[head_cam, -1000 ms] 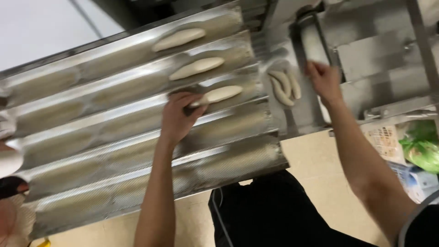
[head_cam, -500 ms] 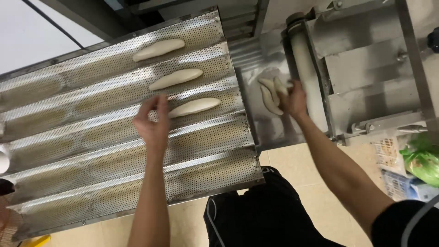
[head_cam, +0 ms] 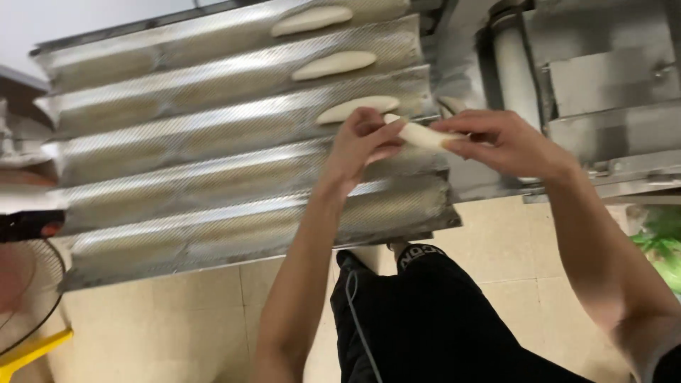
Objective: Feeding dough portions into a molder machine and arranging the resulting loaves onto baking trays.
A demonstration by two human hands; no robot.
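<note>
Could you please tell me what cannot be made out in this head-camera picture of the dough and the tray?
- Dough piece: both ends are covered by the left hand and right hand.
- Perforated tray: its left part runs blurred, and the left arm crosses the lower channels.
- Machine roller: cut off by the top edge.
- Green item: cut by the right edge, too blurred to identify.

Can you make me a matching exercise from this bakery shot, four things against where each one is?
Things:
1. pale roll of dough
2. perforated wavy metal baking tray
3. yellow-based fan
4. steel dough machine

Places:
A. bottom left corner
B. upper right
C. between both hands
D. centre left, carrying three dough pieces

Pairs: 1-C, 2-D, 3-A, 4-B
</note>
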